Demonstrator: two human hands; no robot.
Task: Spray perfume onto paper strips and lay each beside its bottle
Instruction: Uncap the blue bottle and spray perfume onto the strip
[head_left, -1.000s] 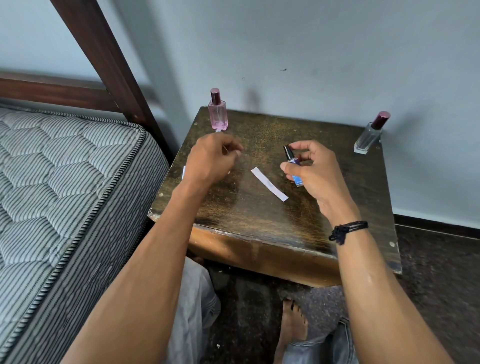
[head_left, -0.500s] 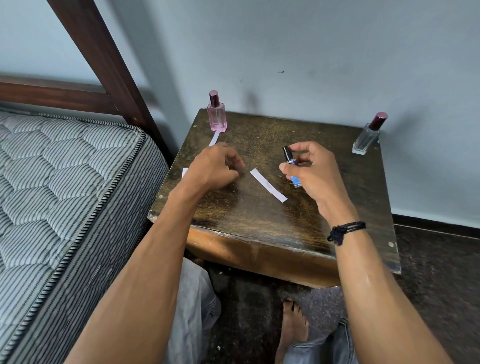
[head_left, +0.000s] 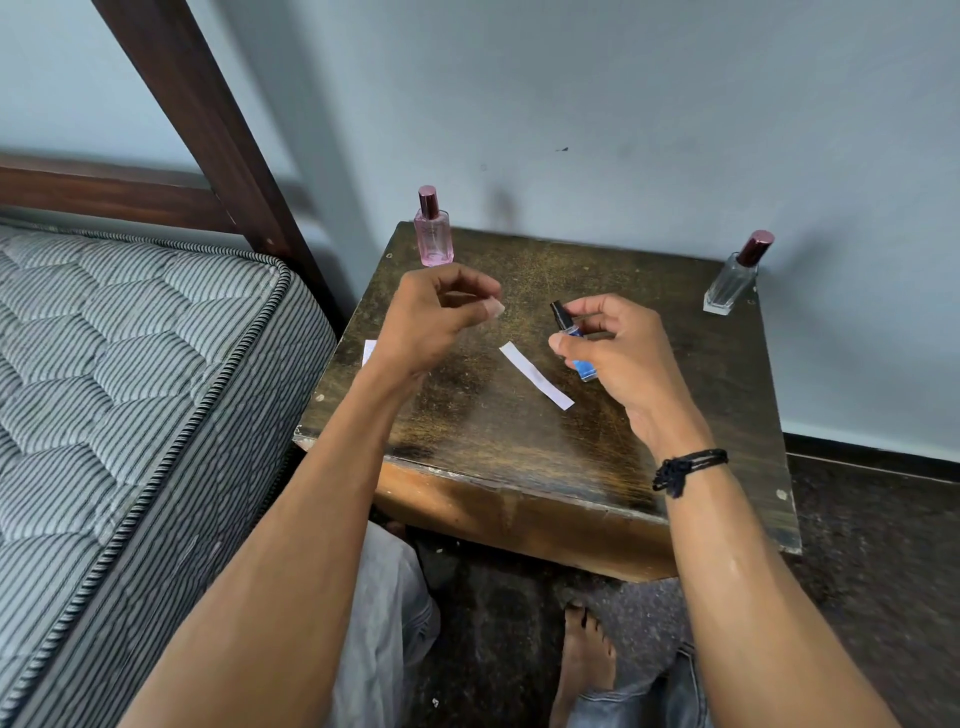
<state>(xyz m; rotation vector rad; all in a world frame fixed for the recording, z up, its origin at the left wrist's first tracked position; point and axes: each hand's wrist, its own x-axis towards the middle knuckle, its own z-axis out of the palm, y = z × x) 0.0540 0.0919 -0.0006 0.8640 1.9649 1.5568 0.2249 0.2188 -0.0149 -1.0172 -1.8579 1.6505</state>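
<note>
My right hand grips a small blue perfume bottle, tilted, with its black sprayer bare and pointing up-left. My left hand hovers above the table with curled fingers, and thumb and forefinger pinch a small pale, see-through thing that looks like a cap. One white paper strip lies flat on the dark wooden table between my hands. The end of a second strip shows behind my left wrist. At the back stand a pink bottle and a clear bottle.
A striped mattress and dark wooden bed frame lie close on the left. The wall runs right behind the table. Below the table's front edge are my knees and a bare foot.
My left hand has risen off the table and shifted slightly right, now covering the strip below the pink bottle. The right hand and blue bottle have barely moved.
</note>
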